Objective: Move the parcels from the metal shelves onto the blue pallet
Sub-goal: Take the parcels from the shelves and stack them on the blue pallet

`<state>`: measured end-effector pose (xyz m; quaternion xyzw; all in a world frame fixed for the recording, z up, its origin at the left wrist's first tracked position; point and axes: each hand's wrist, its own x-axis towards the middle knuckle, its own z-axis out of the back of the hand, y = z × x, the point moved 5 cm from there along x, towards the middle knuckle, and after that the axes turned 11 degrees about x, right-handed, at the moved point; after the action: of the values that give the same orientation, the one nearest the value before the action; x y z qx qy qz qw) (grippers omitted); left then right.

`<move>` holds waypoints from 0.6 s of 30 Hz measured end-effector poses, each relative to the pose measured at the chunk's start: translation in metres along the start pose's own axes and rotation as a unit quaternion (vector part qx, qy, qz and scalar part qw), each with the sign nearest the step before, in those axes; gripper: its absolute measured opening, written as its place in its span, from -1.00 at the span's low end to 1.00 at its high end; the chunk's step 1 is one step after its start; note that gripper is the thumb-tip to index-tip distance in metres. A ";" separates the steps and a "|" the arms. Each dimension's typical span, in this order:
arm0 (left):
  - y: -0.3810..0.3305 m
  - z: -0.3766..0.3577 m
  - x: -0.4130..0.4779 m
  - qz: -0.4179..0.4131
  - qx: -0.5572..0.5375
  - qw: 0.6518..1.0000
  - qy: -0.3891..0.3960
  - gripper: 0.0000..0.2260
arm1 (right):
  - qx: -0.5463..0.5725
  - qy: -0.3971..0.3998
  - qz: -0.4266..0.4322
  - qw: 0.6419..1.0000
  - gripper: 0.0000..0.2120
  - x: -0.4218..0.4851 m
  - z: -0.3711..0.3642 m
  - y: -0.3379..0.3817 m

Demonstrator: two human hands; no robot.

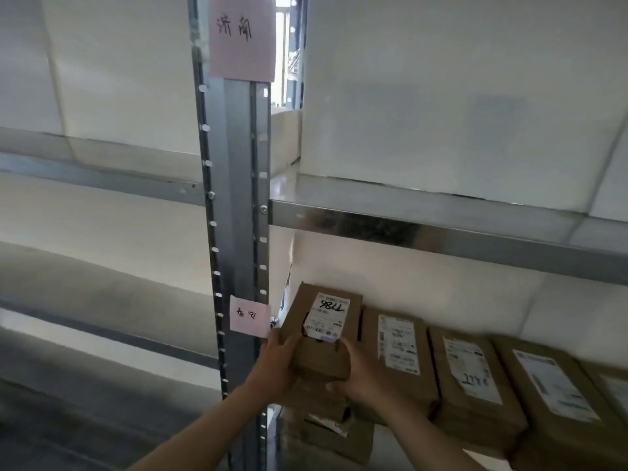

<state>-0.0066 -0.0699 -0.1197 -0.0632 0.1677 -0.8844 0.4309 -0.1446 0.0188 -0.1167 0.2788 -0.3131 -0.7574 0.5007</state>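
Your left hand [277,363] and right hand [356,372] are both closed around the near end of a brown parcel [323,331], one on each side, fingers wrapped over its edges. It sits on top of a stack, at the left end of a row of parcels [469,379] running off to your right on the metal shelf [441,232]. Just left of your left hand, a pink note [249,316] is stuck to the upright post [234,198].

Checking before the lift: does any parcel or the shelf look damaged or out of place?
Nothing damaged. The held parcel, gripped by left hand and right hand, sits higher than the row beside it, atop other parcels.
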 end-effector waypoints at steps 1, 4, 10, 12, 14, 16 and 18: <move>0.002 0.000 0.000 0.004 -0.005 1.000 -0.001 -0.42 | 0.003 -0.011 -0.006 1.000 -0.11 -0.002 -0.001 0.002; 0.006 0.002 -0.002 0.004 -0.012 1.000 -0.005 -0.44 | 0.025 -0.031 -0.010 0.999 -0.17 -0.007 -0.002 0.010; 0.009 0.005 -0.017 -0.066 -0.036 0.997 -0.018 -0.37 | 0.094 -0.049 -0.022 0.994 -0.25 -0.021 -0.002 0.023; 0.009 0.008 -0.022 -0.064 -0.052 0.996 -0.020 -0.34 | 0.104 -0.056 -0.028 0.993 -0.25 -0.028 0.000 0.027; 0.007 0.013 -0.027 -0.062 -0.062 0.996 -0.030 -0.35 | 0.107 -0.061 -0.028 0.992 -0.24 -0.033 0.004 0.032; 0.005 0.019 -0.031 -0.058 -0.058 0.996 -0.046 -0.38 | 0.107 -0.064 -0.028 0.992 -0.22 -0.038 0.008 0.038; 0.003 0.026 -0.037 -0.043 -0.045 0.997 -0.056 -0.38 | 0.107 -0.068 -0.025 0.992 -0.21 -0.043 0.013 0.043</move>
<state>0.0251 -0.0492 -0.0949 -0.1389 0.1801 -0.8886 0.3983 -0.1141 0.0480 -0.0713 0.2866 -0.4186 -0.7486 0.4269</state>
